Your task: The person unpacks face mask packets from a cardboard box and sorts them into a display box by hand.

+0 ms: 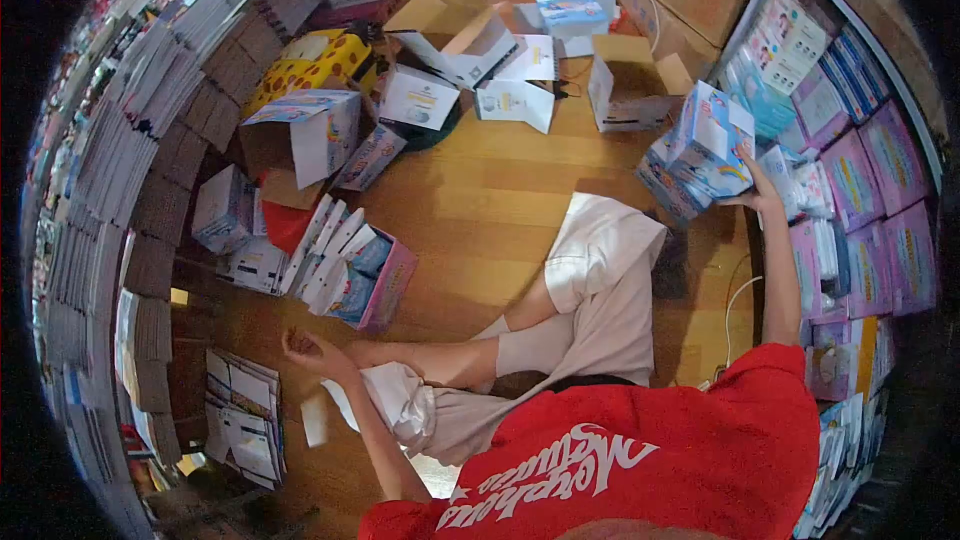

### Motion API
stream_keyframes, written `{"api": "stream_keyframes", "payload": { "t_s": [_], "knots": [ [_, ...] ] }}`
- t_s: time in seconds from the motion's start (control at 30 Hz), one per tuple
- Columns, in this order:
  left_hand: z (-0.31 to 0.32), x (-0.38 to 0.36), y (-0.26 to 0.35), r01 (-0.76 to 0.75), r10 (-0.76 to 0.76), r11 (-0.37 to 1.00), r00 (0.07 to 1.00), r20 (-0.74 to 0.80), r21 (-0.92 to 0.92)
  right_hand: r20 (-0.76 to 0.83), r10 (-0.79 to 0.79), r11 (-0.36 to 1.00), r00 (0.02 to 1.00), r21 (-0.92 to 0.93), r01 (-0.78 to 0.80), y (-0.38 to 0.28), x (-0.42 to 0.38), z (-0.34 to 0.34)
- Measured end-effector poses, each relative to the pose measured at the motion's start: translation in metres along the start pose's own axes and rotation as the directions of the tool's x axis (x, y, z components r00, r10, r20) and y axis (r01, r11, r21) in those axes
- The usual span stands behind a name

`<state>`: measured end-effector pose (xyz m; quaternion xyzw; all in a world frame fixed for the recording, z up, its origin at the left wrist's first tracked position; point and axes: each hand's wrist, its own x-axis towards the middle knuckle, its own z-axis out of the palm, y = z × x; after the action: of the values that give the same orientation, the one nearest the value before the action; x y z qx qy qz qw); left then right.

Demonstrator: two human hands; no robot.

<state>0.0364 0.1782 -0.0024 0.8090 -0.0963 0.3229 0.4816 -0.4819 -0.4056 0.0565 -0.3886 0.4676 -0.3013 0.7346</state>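
Observation:
My right hand (757,185) grips the lower right side of a blue-and-white printed box (710,140) with a rainbow on it. That box sits on or just above another blue box (672,180), beside the shelf on the right. My left hand (312,348) hangs over the floor near my bent leg, fingers loosely curled and apart, holding nothing I can see. Ahead of it stands a pink carton (388,285) with blue packets in it, next to a row of white flat packs (325,245). A small white piece (315,420), blurred, shows below the left hand.
Open cardboard boxes (450,30) and printed boxes stand in an arc ahead on the wooden floor (470,180). Tall stacks of paper goods (110,180) line the left. Pink packs (870,170) fill the right shelf. A white cable (735,315) lies near my right arm.

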Motion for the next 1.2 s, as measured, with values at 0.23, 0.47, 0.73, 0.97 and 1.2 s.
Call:
{"api": "stream_keyframes", "payload": {
  "t_s": [0.23, 0.47, 0.73, 0.97, 1.2],
  "knots": [
    [-0.004, -0.002, 0.005, 0.088, -0.086, 0.989, 0.996, 0.027, -0.118, -0.052, -0.078, 0.988, 0.996, 0.13, 0.084, 0.02, 0.018, -0.021],
    [0.002, -0.003, 0.01, -0.041, 0.042, 0.997, 0.999, 0.004, -0.057, 0.276, -0.309, 0.937, 0.91, -0.076, 0.341, 0.015, -0.025, 0.115],
    [0.005, -0.039, 0.048, -0.325, 0.454, 0.883, 0.772, 0.445, -0.338, 0.622, 0.17, 0.904, 0.765, -0.407, 0.129, 0.139, -0.024, 0.313],
    [0.039, -0.065, 0.101, -0.364, 0.583, 0.789, 0.189, 0.79, -0.495, 0.844, 0.048, 0.498, 0.535, -0.484, 0.719, 0.221, 0.02, 0.356],
    [0.114, -0.063, 0.096, -0.531, 0.506, 0.711, -0.07, 0.86, -0.462, 0.899, -0.26, -0.118, 0.352, -0.391, 0.913, 0.232, -0.032, 0.384]
  ]
}}
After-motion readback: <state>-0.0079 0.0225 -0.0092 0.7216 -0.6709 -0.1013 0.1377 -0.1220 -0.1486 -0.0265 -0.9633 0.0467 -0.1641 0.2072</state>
